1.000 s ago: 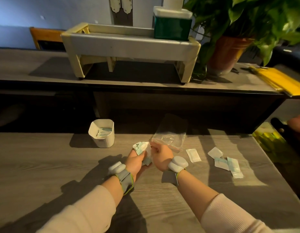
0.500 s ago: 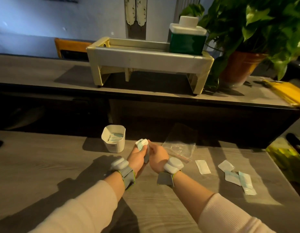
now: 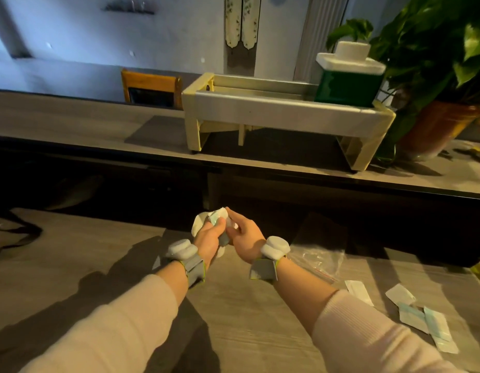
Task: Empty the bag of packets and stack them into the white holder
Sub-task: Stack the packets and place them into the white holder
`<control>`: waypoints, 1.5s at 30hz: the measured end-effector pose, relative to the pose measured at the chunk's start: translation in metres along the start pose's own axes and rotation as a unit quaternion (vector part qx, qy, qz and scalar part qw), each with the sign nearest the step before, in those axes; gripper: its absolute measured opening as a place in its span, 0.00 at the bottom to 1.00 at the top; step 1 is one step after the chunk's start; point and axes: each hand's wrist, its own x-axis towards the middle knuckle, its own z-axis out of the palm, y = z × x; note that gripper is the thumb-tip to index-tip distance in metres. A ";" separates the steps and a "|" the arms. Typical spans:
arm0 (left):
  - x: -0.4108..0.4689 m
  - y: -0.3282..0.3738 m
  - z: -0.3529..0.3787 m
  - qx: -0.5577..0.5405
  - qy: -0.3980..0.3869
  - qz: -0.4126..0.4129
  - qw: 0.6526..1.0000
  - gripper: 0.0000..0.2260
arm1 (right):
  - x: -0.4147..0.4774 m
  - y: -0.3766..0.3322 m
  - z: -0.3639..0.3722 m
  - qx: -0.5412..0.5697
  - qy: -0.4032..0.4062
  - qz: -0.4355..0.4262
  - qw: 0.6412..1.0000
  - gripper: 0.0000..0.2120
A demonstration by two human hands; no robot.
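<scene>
Risk: your left hand (image 3: 206, 238) and right hand (image 3: 245, 238) both pinch the packets (image 3: 216, 218) at frame centre, over the half-hidden white holder (image 3: 198, 225), so a skewed drop could fan them or tip it.

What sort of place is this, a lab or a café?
Likely a café or lounge counter, not a lab: a wood-grain table, a raised ledge bearing a cream stand with a green canister, and a potted plant. Hard to be sure.
</scene>
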 end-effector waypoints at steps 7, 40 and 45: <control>0.052 0.020 -0.049 0.213 0.019 0.041 0.976 0.29 | 0.043 -0.016 0.008 -0.046 0.010 0.042 0.998 0.22; 0.150 -0.022 -0.066 0.487 -0.034 -0.086 0.869 0.11 | 0.112 0.013 0.045 -0.428 -0.020 0.055 0.902 0.10; 0.145 -0.023 -0.058 0.488 -0.033 -0.081 0.869 0.19 | 0.104 0.021 0.048 -0.408 0.015 0.065 0.911 0.10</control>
